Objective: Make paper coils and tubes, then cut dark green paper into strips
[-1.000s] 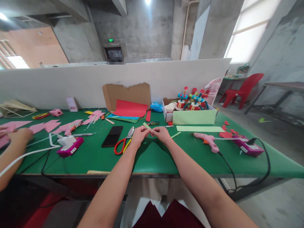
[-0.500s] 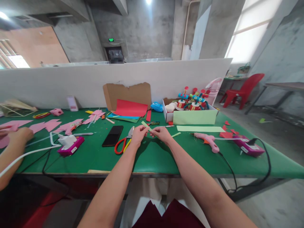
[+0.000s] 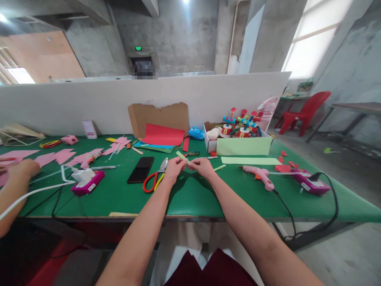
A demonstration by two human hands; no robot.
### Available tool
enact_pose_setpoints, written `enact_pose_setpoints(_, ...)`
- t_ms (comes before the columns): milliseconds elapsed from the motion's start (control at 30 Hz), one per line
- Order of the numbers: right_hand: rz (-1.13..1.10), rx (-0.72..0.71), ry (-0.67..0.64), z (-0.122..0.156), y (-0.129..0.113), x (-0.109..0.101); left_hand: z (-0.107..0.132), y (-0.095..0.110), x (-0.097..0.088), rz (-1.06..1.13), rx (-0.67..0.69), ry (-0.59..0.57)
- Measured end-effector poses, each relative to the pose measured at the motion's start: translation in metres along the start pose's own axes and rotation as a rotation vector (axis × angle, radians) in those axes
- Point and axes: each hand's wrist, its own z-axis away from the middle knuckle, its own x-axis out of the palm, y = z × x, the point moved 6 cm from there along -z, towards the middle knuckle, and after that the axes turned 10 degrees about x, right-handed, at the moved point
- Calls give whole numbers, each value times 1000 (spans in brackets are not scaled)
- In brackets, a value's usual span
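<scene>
Between my hands is a narrow strip of light green paper (image 3: 181, 155), raised a little over the green table. My left hand (image 3: 174, 168) pinches it from the left, and my right hand (image 3: 203, 167) grips its lower end, fingertips almost touching. Fingers cover part of the strip. Left of my left hand lie scissors (image 3: 151, 182) with red and yellow handles, beside a black phone (image 3: 141, 170). A thin green paper scrap (image 3: 220, 167) rests just right of my right hand. Behind my hands is a dark striped coil (image 3: 195, 153).
A white box (image 3: 209, 146) holds several cup-and-tube figures (image 3: 244, 126). Before it lies a long green paper strip (image 3: 250, 161). A pink glue gun (image 3: 259, 174) and purple power strip (image 3: 312, 183) sit right. Red sheet (image 3: 164, 135) stands behind. Another person's hand (image 3: 25, 170) works at left.
My fingertips have drawn slightly closer together on the green strip. The view has shifted very slightly; the objects on the table stay put.
</scene>
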Motion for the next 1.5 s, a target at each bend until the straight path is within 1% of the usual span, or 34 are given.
enact_pose_setpoints(100,-10,1,-17,1,-1,1,0,-1,0,40,5,16)
enact_pose_setpoints(267,-72,25,-55,1,-1,3,-1,-4,-1,38,14,42)
enact_pose_setpoints(400,-158,45,-113,1,0,3,-1,-3,-6,35,21,98)
enact_pose_setpoints(500,-172,71,-132,0,2,3,0,-1,-9,20,29,123)
enact_pose_setpoints(667,-145,68,-100,-2,5,2,-1,0,-7,22,24,111)
enact_pose_setpoints(833,-64,27,-34,-1,3,-1,-1,-3,-1,31,-14,44)
enact_pose_setpoints(900,-29,25,-12,-1,3,-2,-1,-4,0,7,-12,38)
enact_pose_setpoints(1000,3,25,2,-2,3,-1,-1,-3,-2,-31,3,44)
enact_pose_setpoints(1067,-13,25,-14,-2,3,-1,-1,-3,-4,-40,13,54)
enact_pose_setpoints(1167,-41,33,-67,-3,2,-2,-2,-2,-9,-29,25,117)
enact_pose_setpoints(1233,-36,30,-75,-2,0,-4,-2,-2,-12,2,22,156)
enact_pose_setpoints(1267,-29,23,-69,-2,-1,-5,-2,-3,-11,16,16,156)
enact_pose_setpoints(1333,-9,3,-48,0,-4,-6,-2,-5,-9,17,0,119)
enact_pose_setpoints(1433,45,-22,-13,2,-7,-6,-1,-6,-4,-51,-1,53)
enact_pose_setpoints(1500,91,-39,16,2,-9,-6,-1,-5,-4,-96,16,52)
